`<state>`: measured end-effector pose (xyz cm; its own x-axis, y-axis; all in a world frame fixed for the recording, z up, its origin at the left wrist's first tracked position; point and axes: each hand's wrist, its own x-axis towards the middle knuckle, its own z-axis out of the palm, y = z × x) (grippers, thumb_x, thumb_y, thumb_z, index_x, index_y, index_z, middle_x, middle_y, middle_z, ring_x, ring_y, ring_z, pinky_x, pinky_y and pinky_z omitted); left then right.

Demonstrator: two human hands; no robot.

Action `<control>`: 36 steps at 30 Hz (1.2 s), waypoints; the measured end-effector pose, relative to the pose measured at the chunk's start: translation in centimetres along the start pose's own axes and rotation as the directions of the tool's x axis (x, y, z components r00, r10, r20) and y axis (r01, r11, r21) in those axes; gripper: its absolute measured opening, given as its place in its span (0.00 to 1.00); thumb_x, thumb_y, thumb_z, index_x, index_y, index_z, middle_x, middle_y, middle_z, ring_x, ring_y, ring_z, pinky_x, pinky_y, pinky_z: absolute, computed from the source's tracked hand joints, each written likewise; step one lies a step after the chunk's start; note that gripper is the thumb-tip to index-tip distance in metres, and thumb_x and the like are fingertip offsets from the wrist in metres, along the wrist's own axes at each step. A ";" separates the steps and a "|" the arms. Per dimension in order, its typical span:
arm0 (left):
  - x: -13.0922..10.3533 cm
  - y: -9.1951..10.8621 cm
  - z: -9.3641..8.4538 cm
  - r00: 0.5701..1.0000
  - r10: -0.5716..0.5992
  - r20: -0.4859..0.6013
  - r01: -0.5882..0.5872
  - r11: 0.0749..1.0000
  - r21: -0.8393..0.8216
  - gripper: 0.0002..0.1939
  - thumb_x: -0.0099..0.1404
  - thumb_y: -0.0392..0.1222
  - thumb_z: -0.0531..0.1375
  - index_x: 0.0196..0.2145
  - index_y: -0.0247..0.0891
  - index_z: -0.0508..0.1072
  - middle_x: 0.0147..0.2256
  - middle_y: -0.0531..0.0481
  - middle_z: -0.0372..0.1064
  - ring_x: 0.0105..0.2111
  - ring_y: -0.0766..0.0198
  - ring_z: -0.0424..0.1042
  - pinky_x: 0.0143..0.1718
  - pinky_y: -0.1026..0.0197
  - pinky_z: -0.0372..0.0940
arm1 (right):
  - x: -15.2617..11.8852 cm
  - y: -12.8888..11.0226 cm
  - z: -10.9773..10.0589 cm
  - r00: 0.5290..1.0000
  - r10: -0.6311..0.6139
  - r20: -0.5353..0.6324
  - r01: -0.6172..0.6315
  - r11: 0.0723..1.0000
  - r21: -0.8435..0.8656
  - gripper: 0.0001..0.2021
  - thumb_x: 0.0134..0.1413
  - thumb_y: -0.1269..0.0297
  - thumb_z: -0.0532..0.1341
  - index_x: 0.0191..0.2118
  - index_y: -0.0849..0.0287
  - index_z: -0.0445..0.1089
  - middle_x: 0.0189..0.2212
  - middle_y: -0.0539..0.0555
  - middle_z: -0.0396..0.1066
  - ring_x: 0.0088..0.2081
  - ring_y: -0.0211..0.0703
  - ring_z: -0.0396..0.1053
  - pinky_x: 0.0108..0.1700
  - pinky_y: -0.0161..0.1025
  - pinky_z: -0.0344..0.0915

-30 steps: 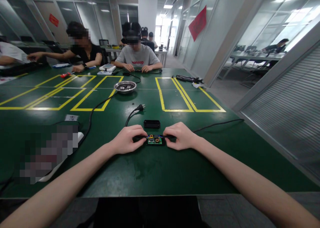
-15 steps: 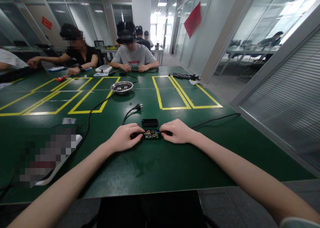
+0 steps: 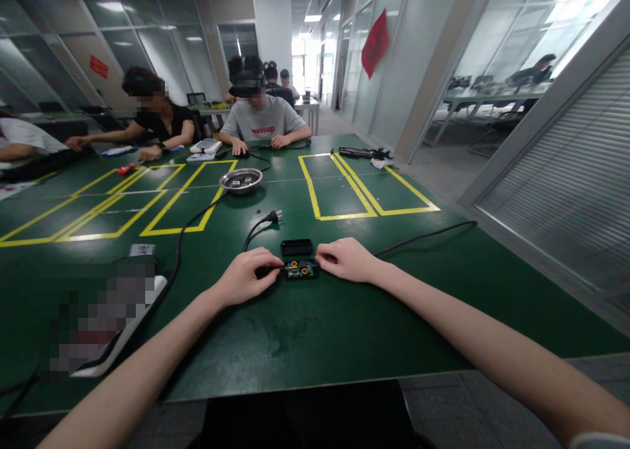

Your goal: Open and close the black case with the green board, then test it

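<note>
In front of me on the green table lies an open black plastic case [image 3: 302, 277]. Inside it sits a small circuit board [image 3: 294, 272] with copper coils and coloured wires. My left hand [image 3: 249, 275] is closed, thumb and fingers pinching the black power cord [image 3: 270, 269] where it enters the case's left end. My right hand [image 3: 350, 260] is closed at the opposite end, fingertips on the other black cable by the wires; the exact grip there is partly hidden. Just behind the case rests its black cover [image 3: 296, 247], hollow side up. A two-pin plug [image 3: 272, 217] lies farther back.
A metal bowl [image 3: 241, 188] holding small metal parts stands behind the plug. At left lies a blurred white-edged device [image 3: 113, 334] with a black lead. One cable [image 3: 423, 235] runs off right. Across the table, co-workers sit, one in a grey shirt [image 3: 266, 117].
My view has shifted slightly. My right fingers have moved a little on the cable, leaving a wider gap between thumb and forefinger. The co-worker opposite has moved one hand onto a dark object.
</note>
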<state>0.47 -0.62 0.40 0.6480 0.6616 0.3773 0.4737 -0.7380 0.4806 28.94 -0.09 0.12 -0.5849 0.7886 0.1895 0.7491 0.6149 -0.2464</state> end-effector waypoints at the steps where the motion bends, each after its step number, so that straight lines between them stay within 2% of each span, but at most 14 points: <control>1: 0.0 0.0 0.0 1.000 -0.003 0.002 0.003 1.000 -0.008 0.08 0.69 0.37 0.59 0.40 0.38 0.79 0.36 0.47 0.77 0.36 0.61 0.76 0.39 0.61 0.70 | 0.0 -0.1 0.0 1.000 0.006 -0.001 -0.006 1.000 0.010 0.12 0.66 0.63 0.57 0.30 0.57 0.72 0.23 0.51 0.72 0.25 0.40 0.66 0.32 0.35 0.50; 7: 0.0 -0.1 0.1 0.997 -0.003 0.077 0.003 1.000 -0.003 0.08 0.71 0.37 0.56 0.36 0.38 0.75 0.38 0.46 0.75 0.38 0.61 0.75 0.41 0.60 0.69 | 0.1 -0.1 -0.2 1.000 0.023 0.013 -0.023 0.999 0.029 0.11 0.64 0.63 0.59 0.31 0.57 0.73 0.22 0.50 0.71 0.25 0.39 0.66 0.31 0.35 0.50; 13: 0.0 0.3 0.0 0.994 0.029 0.104 -0.035 0.998 0.058 0.09 0.73 0.38 0.54 0.36 0.39 0.73 0.38 0.47 0.72 0.39 0.60 0.74 0.41 0.60 0.68 | 0.1 0.3 0.2 0.999 -0.047 -0.017 0.048 0.997 0.064 0.10 0.63 0.65 0.59 0.29 0.58 0.72 0.21 0.50 0.70 0.24 0.38 0.65 0.31 0.34 0.51; 16: 0.1 0.5 -0.1 0.991 0.054 0.120 -0.069 0.990 0.124 0.09 0.74 0.37 0.53 0.37 0.38 0.72 0.38 0.48 0.71 0.37 0.61 0.73 0.38 0.62 0.67 | 0.1 0.5 0.3 0.998 -0.058 -0.036 0.061 0.994 0.095 0.11 0.64 0.66 0.58 0.29 0.58 0.72 0.20 0.49 0.69 0.24 0.38 0.65 0.31 0.34 0.51; 20: 0.2 0.7 -0.2 0.986 0.090 0.143 -0.121 0.967 0.225 0.10 0.74 0.37 0.52 0.36 0.39 0.72 0.35 0.48 0.70 0.34 0.62 0.70 0.36 0.62 0.66 | 0.0 0.5 0.6 0.998 -0.032 -0.053 0.039 0.990 0.139 0.13 0.65 0.65 0.58 0.28 0.58 0.72 0.19 0.49 0.68 0.23 0.38 0.64 0.31 0.35 0.51; 25: 0.4 0.8 0.0 0.986 0.084 0.145 -0.118 0.963 0.243 0.12 0.74 0.37 0.51 0.35 0.39 0.72 0.36 0.47 0.70 0.34 0.61 0.70 0.36 0.61 0.66 | -0.1 0.3 1.4 0.991 0.049 -0.121 -0.027 0.984 0.178 0.12 0.63 0.66 0.58 0.28 0.58 0.72 0.19 0.48 0.67 0.21 0.37 0.62 0.30 0.34 0.52; 29: 0.2 0.8 0.3 0.992 0.066 0.111 -0.090 0.970 0.224 0.11 0.73 0.37 0.52 0.36 0.39 0.73 0.36 0.47 0.71 0.35 0.60 0.71 0.37 0.60 0.67 | -0.2 0.3 1.5 0.992 0.074 -0.106 -0.056 0.986 0.159 0.11 0.61 0.66 0.59 0.28 0.57 0.72 0.19 0.48 0.67 0.22 0.37 0.62 0.30 0.34 0.52; 32: 0.1 0.7 0.6 0.998 0.039 0.043 -0.045 0.988 0.150 0.08 0.71 0.36 0.55 0.37 0.39 0.74 0.37 0.47 0.73 0.37 0.60 0.73 0.39 0.60 0.68 | -0.2 0.3 1.2 0.989 0.129 -0.067 -0.119 0.983 0.142 0.09 0.61 0.65 0.60 0.29 0.56 0.72 0.19 0.46 0.66 0.22 0.37 0.63 0.30 0.34 0.52; 35: 0.2 0.5 0.8 0.999 -0.010 -0.040 0.015 0.993 0.117 0.07 0.71 0.40 0.58 0.39 0.39 0.76 0.38 0.47 0.75 0.40 0.57 0.75 0.43 0.57 0.69 | -0.3 0.5 0.9 0.982 0.158 -0.104 -0.142 0.979 0.148 0.05 0.60 0.62 0.62 0.37 0.56 0.75 0.23 0.47 0.68 0.26 0.38 0.65 0.31 0.35 0.55; 36: 0.3 0.4 0.9 0.997 -0.036 -0.066 0.045 0.990 0.132 0.08 0.71 0.44 0.59 0.41 0.39 0.77 0.39 0.46 0.76 0.42 0.56 0.75 0.45 0.55 0.69 | -0.4 0.7 1.0 0.979 0.148 -0.138 -0.128 0.981 0.146 0.07 0.59 0.62 0.63 0.42 0.56 0.75 0.27 0.49 0.70 0.28 0.40 0.66 0.32 0.35 0.58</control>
<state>1.39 -0.79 0.01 0.5896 0.6952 0.4111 0.5767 -0.7187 0.3883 29.34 0.02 -1.03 -0.4186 0.8638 0.2803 0.7644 0.5018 -0.4048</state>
